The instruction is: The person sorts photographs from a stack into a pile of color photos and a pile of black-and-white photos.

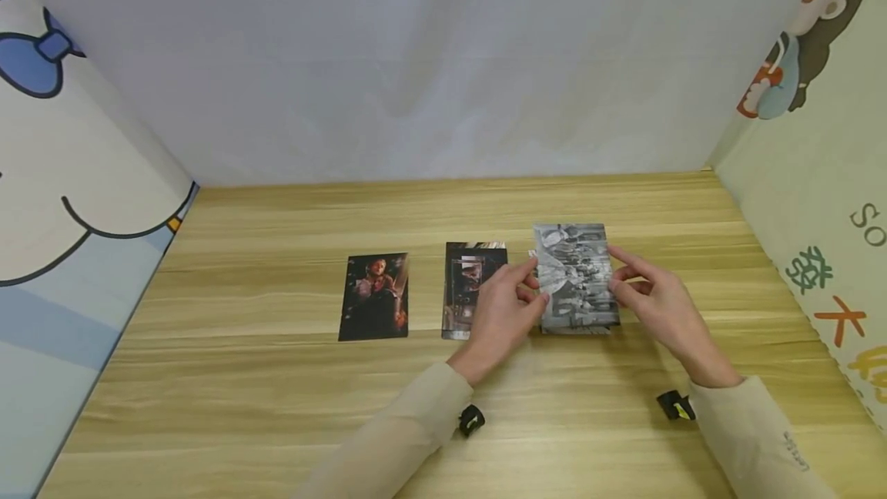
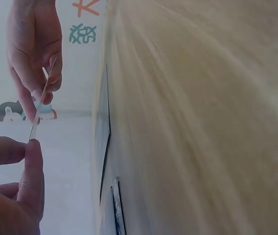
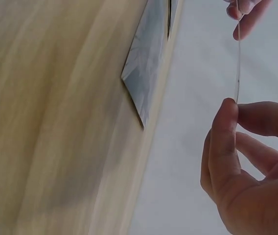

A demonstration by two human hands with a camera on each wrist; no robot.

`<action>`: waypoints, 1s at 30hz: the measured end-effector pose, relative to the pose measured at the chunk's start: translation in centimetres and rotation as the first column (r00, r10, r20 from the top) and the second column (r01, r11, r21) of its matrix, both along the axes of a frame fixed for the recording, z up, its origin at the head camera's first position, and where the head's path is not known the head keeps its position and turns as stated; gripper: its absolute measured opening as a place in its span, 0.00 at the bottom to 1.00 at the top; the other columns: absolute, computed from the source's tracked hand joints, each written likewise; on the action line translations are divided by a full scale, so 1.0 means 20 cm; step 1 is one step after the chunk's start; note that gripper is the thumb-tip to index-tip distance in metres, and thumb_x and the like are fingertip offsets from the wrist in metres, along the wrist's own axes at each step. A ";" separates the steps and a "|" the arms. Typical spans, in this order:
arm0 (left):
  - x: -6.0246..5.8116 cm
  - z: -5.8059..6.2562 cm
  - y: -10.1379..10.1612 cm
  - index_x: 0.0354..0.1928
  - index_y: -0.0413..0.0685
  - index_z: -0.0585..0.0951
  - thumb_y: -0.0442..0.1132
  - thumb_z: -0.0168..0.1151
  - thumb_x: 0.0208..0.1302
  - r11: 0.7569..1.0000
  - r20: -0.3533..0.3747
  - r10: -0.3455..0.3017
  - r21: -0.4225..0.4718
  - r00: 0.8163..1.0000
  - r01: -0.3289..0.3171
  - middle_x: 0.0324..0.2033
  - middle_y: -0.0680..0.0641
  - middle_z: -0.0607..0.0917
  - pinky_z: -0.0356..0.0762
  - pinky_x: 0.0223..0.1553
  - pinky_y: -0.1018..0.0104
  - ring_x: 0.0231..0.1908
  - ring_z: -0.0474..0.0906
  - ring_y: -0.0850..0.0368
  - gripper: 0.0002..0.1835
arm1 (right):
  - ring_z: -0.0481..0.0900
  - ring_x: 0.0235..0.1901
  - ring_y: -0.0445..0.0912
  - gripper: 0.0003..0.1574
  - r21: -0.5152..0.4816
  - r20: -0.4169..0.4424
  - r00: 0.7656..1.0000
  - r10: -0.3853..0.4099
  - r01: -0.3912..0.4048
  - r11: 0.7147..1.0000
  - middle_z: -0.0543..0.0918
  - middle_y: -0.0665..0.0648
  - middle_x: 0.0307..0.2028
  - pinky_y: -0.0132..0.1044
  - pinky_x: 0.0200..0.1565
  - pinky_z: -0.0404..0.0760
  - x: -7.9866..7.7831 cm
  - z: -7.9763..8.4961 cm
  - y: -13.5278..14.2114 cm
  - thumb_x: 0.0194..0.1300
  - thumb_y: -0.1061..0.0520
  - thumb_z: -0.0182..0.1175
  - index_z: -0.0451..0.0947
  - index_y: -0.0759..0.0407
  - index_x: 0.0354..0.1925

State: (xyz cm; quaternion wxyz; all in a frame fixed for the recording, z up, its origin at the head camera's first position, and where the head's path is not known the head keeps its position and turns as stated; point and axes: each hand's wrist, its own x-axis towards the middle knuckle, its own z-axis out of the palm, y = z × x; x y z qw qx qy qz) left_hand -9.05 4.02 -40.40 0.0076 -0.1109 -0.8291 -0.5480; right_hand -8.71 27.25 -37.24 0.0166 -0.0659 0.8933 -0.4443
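Note:
Both hands hold a black-and-white photo card point(image 1: 574, 276) up off the tabletop. My left hand point(image 1: 500, 310) pinches its left edge between thumb and fingers. At the right edge, my right hand point(image 1: 658, 310) pinches it too. Edge-on in the right wrist view, the card point(image 3: 238, 68) looks thin and slightly bowed. Beneath it, another card point(image 3: 146, 58) lies on the table, mostly hidden in the head view. Left of that are overlapping dark photo cards point(image 1: 474, 256), partly covered by my left hand. Farther left lies a dark portrait card point(image 1: 374, 306).
The wood-grain table point(image 1: 263, 406) meets a white backdrop point(image 1: 443, 98) at its far edge. Printed cartoon panels point(image 1: 62, 145) stand at the left and right sides. Small black devices point(image 1: 472, 420) sit at both sleeve cuffs.

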 end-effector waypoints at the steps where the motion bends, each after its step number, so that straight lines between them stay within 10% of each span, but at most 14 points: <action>1: 0.00 0.00 0.00 0.68 0.37 0.77 0.29 0.72 0.62 1.000 0.005 0.000 -0.008 1.000 0.000 0.41 0.47 0.84 0.80 0.31 0.79 0.33 0.82 0.66 0.31 | 0.82 0.36 0.34 0.33 0.006 0.003 1.000 0.001 -0.001 1.000 0.81 0.67 0.47 0.30 0.31 0.79 0.00 0.00 0.00 0.75 0.63 0.58 0.66 0.66 0.75; 15: -0.02 0.00 0.01 0.72 0.37 0.72 0.32 0.72 0.64 0.984 0.077 -0.054 -0.167 0.996 0.067 0.47 0.46 0.83 0.79 0.33 0.78 0.36 0.81 0.63 0.35 | 0.86 0.45 0.60 0.34 0.085 0.063 0.997 0.038 -0.043 0.995 0.82 0.69 0.48 0.34 0.37 0.85 -0.04 -0.04 0.02 0.75 0.66 0.57 0.64 0.68 0.75; 30: -0.08 -0.04 0.03 0.71 0.33 0.73 0.32 0.71 0.64 0.953 0.101 -0.085 -0.281 0.991 0.110 0.46 0.45 0.83 0.79 0.38 0.76 0.38 0.83 0.59 0.34 | 0.83 0.51 0.64 0.39 0.093 0.171 0.981 0.091 -0.108 0.990 0.82 0.68 0.48 0.33 0.39 0.83 -0.08 -0.07 0.04 0.73 0.65 0.60 0.60 0.69 0.77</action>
